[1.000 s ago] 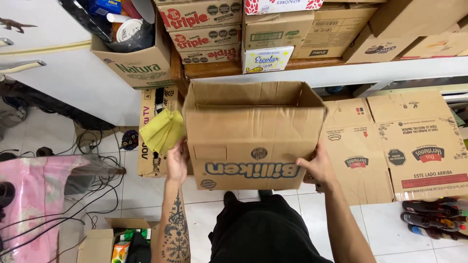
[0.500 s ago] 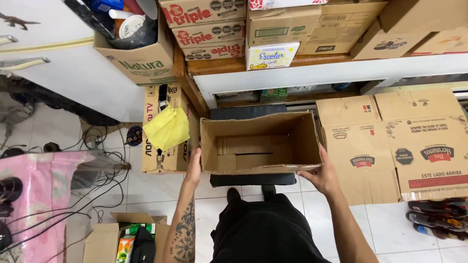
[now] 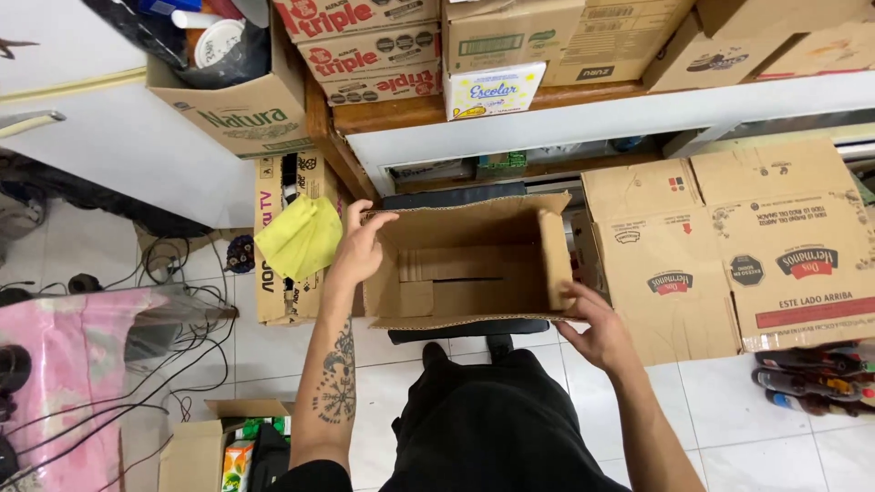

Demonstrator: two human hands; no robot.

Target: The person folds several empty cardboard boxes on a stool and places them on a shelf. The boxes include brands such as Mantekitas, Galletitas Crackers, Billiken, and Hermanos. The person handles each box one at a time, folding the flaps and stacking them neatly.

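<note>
The long wooden shelf (image 3: 547, 100), loaded with stacked cartons, runs across above the open cardboard box (image 3: 469, 260) I am holding, and everything else I place by that box. Right of it, large printed cartons (image 3: 729, 246) stand on the white tiled floor (image 3: 784, 410). Left of it, a pink cloth (image 3: 64, 364) covers something low, with dark cables trailing on the tiles beside it. The box itself sits in front of my body, mouth up, nothing visible inside except its folded bottom flaps. My left hand (image 3: 357, 251) grips the box's left wall, with a yellow cloth (image 3: 301, 237) just beside it. My right hand (image 3: 597, 323) grasps the box's near right corner, fingers curled on the edge. A smaller open carton (image 3: 196, 451) lies below-left of the box.
</note>
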